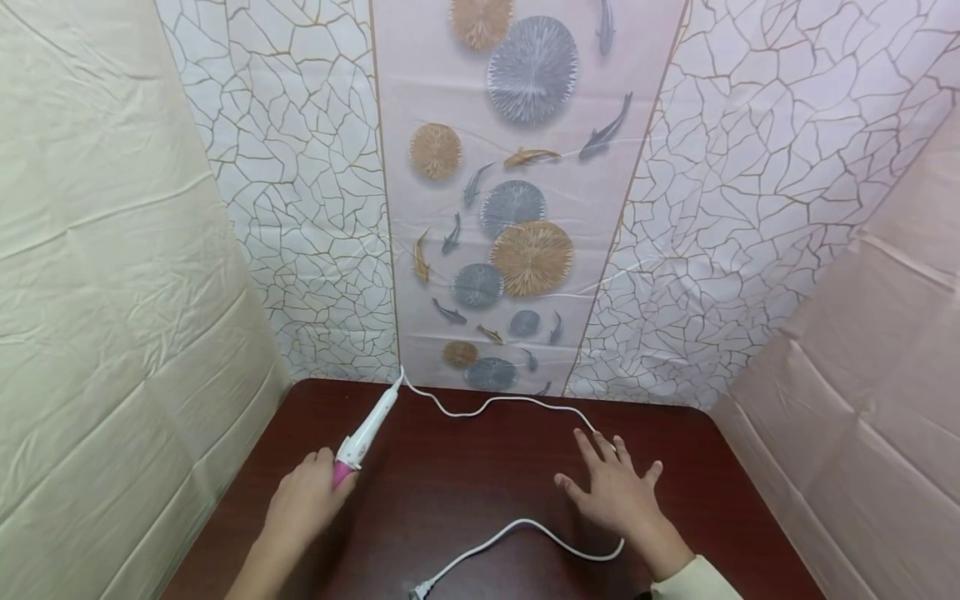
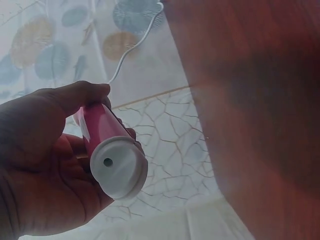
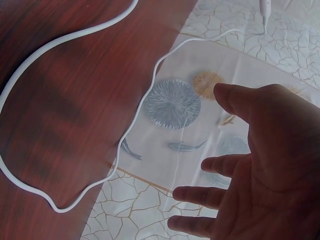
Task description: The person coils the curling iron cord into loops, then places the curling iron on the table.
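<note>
My left hand (image 1: 303,500) grips the pink end of a white and pink corded appliance (image 1: 367,433) that slants up toward the back wall. In the left wrist view my fingers (image 2: 75,95) curl round its pink barrel (image 2: 102,125), and its round white end cap (image 2: 119,169) faces the camera. A white cord (image 1: 487,404) runs from the appliance's far end across the dark red table (image 1: 465,483), loops past my right hand (image 1: 615,492) and ends in a plug (image 1: 420,590) at the near edge. My right hand is spread open with straight fingers (image 3: 200,195) just above the table beside the cord (image 3: 135,115).
Fabric sheets wall the table in: cream on the left (image 1: 112,292), pink on the right (image 1: 862,375), and a crackle pattern with a fish and disc panel (image 1: 510,208) behind. The cord lies loosely over the middle and right of the table.
</note>
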`<state>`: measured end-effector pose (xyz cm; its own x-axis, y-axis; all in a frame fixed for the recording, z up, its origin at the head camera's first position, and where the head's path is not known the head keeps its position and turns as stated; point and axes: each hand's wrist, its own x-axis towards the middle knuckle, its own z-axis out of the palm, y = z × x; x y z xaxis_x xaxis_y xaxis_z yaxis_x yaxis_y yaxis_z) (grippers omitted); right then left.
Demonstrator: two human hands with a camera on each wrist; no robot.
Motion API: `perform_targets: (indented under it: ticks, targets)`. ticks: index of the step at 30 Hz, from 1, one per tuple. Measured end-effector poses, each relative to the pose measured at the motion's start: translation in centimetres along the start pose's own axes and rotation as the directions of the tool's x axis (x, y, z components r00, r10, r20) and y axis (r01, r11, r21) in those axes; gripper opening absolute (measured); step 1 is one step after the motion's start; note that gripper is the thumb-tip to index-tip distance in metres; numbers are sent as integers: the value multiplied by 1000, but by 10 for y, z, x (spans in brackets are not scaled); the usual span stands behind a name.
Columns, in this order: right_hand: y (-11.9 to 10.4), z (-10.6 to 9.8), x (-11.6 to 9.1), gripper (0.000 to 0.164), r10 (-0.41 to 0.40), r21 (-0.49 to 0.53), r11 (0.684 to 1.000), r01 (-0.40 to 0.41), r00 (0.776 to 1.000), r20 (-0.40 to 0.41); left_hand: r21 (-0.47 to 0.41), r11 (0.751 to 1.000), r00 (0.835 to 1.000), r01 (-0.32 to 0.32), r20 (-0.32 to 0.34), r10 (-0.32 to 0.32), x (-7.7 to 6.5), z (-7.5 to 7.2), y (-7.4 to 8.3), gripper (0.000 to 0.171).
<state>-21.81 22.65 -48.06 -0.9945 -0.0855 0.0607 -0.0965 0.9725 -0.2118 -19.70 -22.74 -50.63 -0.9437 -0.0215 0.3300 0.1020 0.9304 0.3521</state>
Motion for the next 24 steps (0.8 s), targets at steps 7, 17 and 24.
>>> perform_targets:
  ticks: [7,17,24]
  targets:
    - [4,1,1,92,3,2,1000,-3,1000,2,-18,1000,1000,-19,13,19,5,-7,12,39]
    - [12,6,5,95,9,13,1000,-10,1000,3,-21,998,997,-61,-54,60,8,-12,23,38]
    - [12,4,9,96,12,26,1000,-12,1000,17,-14,995,990,-100,-98,98,9,-17,29,37]
